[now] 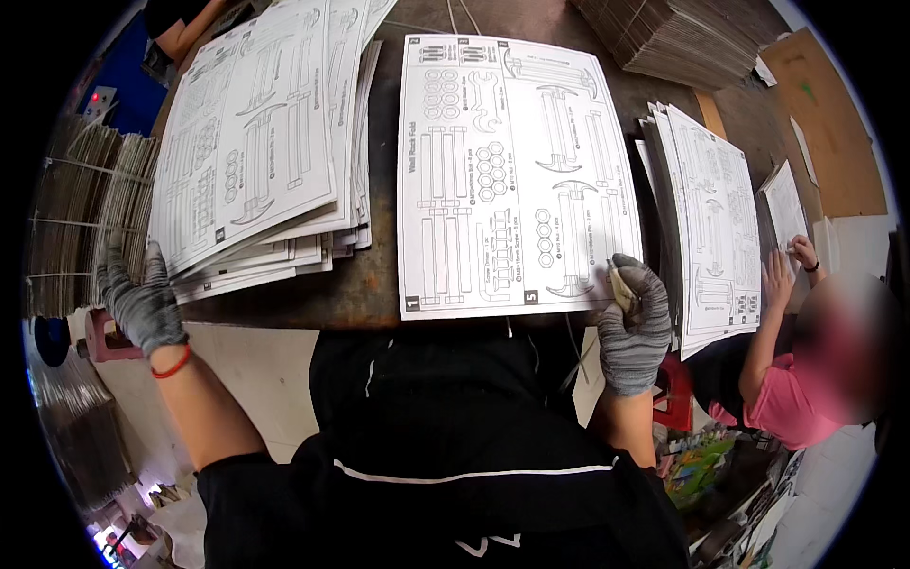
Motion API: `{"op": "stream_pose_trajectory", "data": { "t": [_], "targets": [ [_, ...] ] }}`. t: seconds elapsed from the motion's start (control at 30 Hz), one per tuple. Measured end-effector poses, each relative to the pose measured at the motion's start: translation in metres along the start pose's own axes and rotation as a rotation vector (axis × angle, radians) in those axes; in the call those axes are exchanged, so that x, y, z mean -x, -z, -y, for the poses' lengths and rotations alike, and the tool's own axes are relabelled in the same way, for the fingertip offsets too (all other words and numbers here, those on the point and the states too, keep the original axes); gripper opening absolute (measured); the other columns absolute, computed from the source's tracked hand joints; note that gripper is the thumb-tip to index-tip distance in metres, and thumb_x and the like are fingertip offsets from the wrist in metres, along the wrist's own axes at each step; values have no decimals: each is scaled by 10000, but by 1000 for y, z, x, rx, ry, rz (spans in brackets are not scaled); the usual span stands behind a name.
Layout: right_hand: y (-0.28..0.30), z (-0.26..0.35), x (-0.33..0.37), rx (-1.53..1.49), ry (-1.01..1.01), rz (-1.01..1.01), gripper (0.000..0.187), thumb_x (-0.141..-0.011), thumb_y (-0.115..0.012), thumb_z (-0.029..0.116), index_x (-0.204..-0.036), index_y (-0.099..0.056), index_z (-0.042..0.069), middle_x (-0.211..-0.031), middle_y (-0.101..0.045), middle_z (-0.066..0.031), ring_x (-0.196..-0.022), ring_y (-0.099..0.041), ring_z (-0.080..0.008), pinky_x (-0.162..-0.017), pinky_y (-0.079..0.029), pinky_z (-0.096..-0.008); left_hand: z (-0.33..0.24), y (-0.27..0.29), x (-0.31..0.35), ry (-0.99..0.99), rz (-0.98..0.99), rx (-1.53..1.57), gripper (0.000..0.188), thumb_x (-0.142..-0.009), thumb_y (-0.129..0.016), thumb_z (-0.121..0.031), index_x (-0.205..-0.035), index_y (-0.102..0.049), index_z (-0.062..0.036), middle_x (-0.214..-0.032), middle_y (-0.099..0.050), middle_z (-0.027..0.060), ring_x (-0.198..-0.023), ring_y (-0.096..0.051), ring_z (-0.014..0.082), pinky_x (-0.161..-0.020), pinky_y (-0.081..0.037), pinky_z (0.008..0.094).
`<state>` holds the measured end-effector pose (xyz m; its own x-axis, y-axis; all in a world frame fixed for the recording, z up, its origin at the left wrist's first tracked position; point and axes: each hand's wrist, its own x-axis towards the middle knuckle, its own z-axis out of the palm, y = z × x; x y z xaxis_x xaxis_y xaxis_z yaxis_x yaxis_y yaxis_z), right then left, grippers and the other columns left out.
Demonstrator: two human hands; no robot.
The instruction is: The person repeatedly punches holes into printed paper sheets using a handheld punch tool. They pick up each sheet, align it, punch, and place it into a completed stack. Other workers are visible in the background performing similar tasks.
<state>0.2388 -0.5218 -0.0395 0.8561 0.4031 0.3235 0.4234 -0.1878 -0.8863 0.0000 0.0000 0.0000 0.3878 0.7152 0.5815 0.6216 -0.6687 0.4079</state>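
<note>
A printed sheet [517, 175] with line drawings of tools, bolts and nuts lies in front of me on the dark table. My right hand [633, 327], in a grey knit glove, is at its near right corner. Its fingers are curled round a small yellowish thing [623, 287] whose kind I cannot make out. To the left is an uneven stack of similar printed sheets [275, 142]. My left hand [142, 299], also gloved, is at that stack's near left corner, fingers stretched and apart. Whether it touches the sheets I cannot tell.
A strapped bundle of brown cardboard [90, 223] stands at far left. Another cardboard pile [668, 43] is at the back right. A second stack of printed sheets [706, 228] sits to the right. Beyond it, a person in pink [791, 398] works with both hands on a sheet.
</note>
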Motion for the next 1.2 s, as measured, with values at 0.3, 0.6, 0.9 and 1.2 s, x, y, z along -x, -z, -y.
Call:
{"op": "stream_pose_trajectory", "data": {
  "t": [0.3,0.6,0.9,1.2],
  "targets": [
    [-49,36,-35,208,-86,156,272,-905,-654,57,-1167,-609,-2,-1010,-688,-127,-888,-675,-177,-775,-553,-279,-258,-53,112,-789,799,335,963,-682,-750,-591,-1454,-405,-129,-1517,-362,148,-1436,-275,322,-1183,-182,495],
    [-88,24,-67,422,-43,159,188,-861,-690,105,-1019,-681,4,-880,-695,-167,-774,-691,-295,-714,-549,-354,-261,-85,128,-745,981,186,1193,-615,-683,-763,-1492,-302,-50,-1552,-267,197,-1462,-197,344,-1199,-48,535],
    [-102,37,-71,664,-28,248,168,-890,-656,74,-1043,-651,6,-911,-702,-162,-804,-704,-262,-736,-546,-312,-262,-89,131,-727,915,195,1044,-678,-692,-684,-1443,-390,-42,-1511,-350,163,-1429,-275,325,-1183,-116,548],
    [-75,57,-26,638,-66,370,145,-898,-636,65,-1030,-649,5,-872,-691,-167,-773,-697,-269,-706,-556,-333,-266,-88,129,-745,951,129,1115,-656,-629,-782,-1477,-348,-83,-1562,-270,175,-1460,-222,326,-1200,-68,529]
  ]
}}
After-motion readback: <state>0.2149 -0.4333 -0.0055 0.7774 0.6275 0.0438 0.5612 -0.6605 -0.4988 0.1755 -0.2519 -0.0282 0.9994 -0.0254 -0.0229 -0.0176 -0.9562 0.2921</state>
